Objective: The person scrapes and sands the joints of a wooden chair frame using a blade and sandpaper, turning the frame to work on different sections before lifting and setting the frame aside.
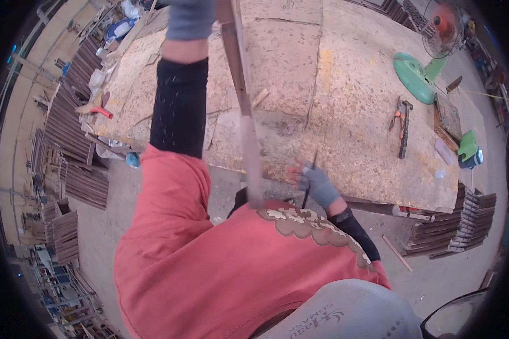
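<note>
A long narrow wooden strip (246, 113) runs from the top edge of the view down towards my chest, over a worn, stained worktable (356, 113). My left hand (191, 21), in a grey glove, reaches far forward beside the strip's upper part. Its fingers are cut off by the top edge, so their grip does not show. Near the table's front edge is my right hand (318, 185), in a grey glove with bare fingertips. It is closed around a thin dark stick-like tool (306, 195), whose exact kind I cannot make out.
Pliers (397, 117) with orange handles lie beside a hammer (404, 133) on the right. A fan with a green base (415, 76) stands at the far right. A red-handled brush (100, 112) is on the left. Stacked wooden slats (70, 130) flank the table.
</note>
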A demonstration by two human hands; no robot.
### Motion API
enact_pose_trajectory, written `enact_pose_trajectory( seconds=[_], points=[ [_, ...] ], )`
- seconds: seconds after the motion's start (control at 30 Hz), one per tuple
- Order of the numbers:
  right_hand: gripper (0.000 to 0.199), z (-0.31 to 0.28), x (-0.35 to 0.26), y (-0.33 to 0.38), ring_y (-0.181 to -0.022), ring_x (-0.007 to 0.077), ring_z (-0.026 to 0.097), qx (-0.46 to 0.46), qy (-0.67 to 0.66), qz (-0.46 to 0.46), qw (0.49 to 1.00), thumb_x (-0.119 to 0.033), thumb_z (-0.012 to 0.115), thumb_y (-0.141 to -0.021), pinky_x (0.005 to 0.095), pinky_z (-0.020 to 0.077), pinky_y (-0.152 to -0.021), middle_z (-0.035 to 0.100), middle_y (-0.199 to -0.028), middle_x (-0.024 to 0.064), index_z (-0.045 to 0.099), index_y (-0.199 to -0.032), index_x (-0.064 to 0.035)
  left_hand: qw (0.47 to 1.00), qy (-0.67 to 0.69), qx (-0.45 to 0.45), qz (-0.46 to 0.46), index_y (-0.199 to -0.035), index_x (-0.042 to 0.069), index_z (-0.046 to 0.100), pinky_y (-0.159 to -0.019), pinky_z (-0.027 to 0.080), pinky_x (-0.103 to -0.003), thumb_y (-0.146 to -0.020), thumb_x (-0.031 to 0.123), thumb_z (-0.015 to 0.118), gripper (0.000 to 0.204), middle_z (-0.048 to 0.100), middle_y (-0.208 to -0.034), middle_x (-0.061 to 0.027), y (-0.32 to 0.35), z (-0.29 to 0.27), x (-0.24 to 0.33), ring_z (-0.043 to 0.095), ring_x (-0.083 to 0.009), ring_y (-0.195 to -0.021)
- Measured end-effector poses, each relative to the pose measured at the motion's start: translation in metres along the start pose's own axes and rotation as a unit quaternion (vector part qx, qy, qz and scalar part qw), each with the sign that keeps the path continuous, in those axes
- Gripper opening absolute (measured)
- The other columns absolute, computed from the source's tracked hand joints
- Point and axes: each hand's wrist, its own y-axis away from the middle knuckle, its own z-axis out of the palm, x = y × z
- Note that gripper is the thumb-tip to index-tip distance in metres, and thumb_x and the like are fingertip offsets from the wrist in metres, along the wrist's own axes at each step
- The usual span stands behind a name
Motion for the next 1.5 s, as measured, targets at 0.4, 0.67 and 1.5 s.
enact_pose_trajectory(
  seconds=[0.4,0.67,1.5],
  points=[
    [0.041,0.058,-0.031,-0.061,-0.073,0.0177,0.059,0.003,-0.061,0.021,0.998,-0.032,0.036,-0.100,0.0311,0.0497,-0.066,0.062,-0.092,0.0103,0.044,-0.131,-0.0066,0.946,-0.205,0.017,0.250,-0.116,-0.002,0.048,-0.066,0.049,-0.028,-0.091,0.039,0.054,0.048,0.057,-0.094,-0.0126,0.020,-0.024,0.037,0.059,-0.0187,-0.080],
    [0.037,0.001,-0.054,0.030,-0.066,0.0130,0.058,0.175,0.120,-0.119,0.970,-0.028,0.039,-0.098,0.0262,0.0495,-0.059,0.061,-0.084,0.0048,0.052,-0.119,0.0002,0.918,-0.338,0.169,0.120,-0.122,0.003,0.040,-0.084,0.039,-0.039,-0.086,0.037,0.057,0.052,0.047,-0.108,-0.0190,0.090,-0.017,0.008,0.049,-0.0273,-0.099],
    [0.045,-0.079,0.050,0.160,-0.119,0.0198,0.050,0.467,0.393,-0.110,0.785,-0.021,0.041,-0.098,0.0293,0.0375,-0.099,0.053,-0.130,0.0153,0.040,-0.137,-0.0002,0.706,-0.150,0.382,-0.577,-0.104,0.003,0.051,-0.071,0.052,-0.034,-0.096,0.043,0.044,0.042,0.065,-0.092,-0.0160,0.417,-0.200,-0.013,0.065,-0.0256,-0.082]
  ],
)
